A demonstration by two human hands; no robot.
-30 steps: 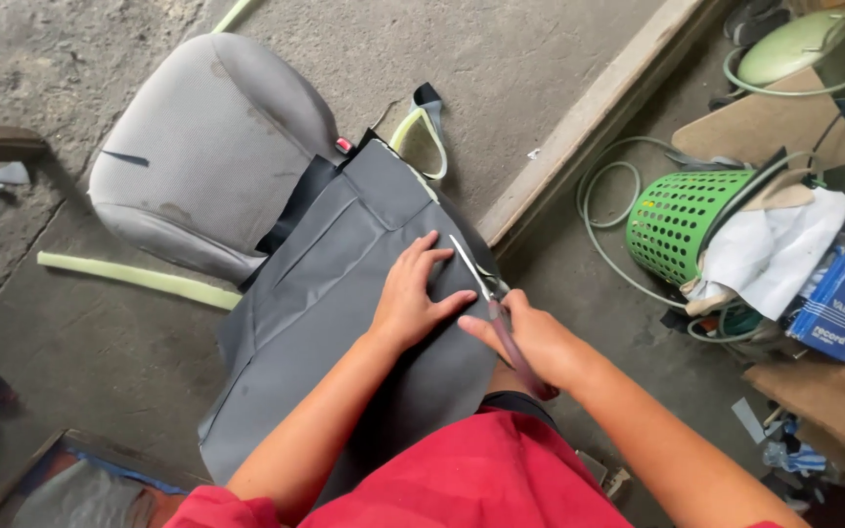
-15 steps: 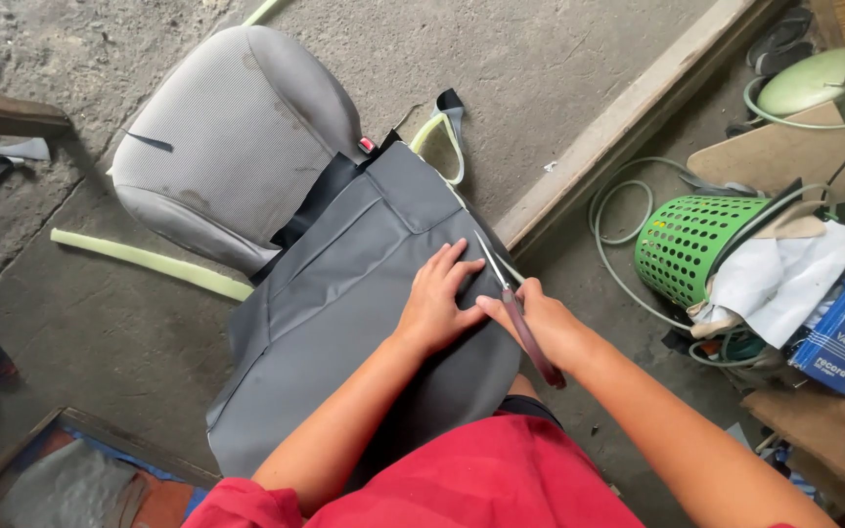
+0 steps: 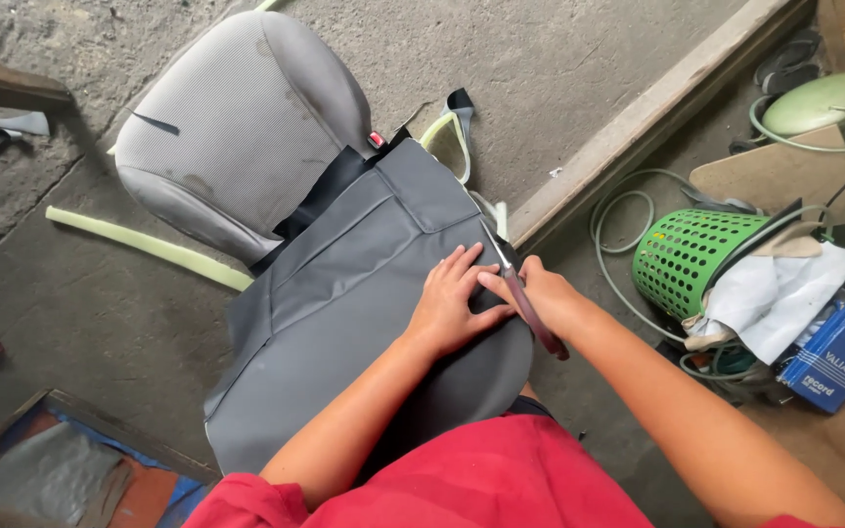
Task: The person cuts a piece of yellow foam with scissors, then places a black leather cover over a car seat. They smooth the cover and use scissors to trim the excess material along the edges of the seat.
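A dark grey seat cover lies stretched over a car seat part in front of me. My left hand presses flat on the cover near its right edge, fingers spread. Just to its right, my right hand is closed around a tool with a dark red handle; its thin metal tip points up along the cover's edge. A light grey seat cushion lies behind the cover on the concrete floor.
Pale green foam strips lie on the floor. A wooden beam runs diagonally at right. A green perforated basket with cloth, a coiled hose, a blue box and a board sit at right.
My view has shifted slightly. My two hands have stayed at the cover's right edge, and the tool has moved a little along that edge.
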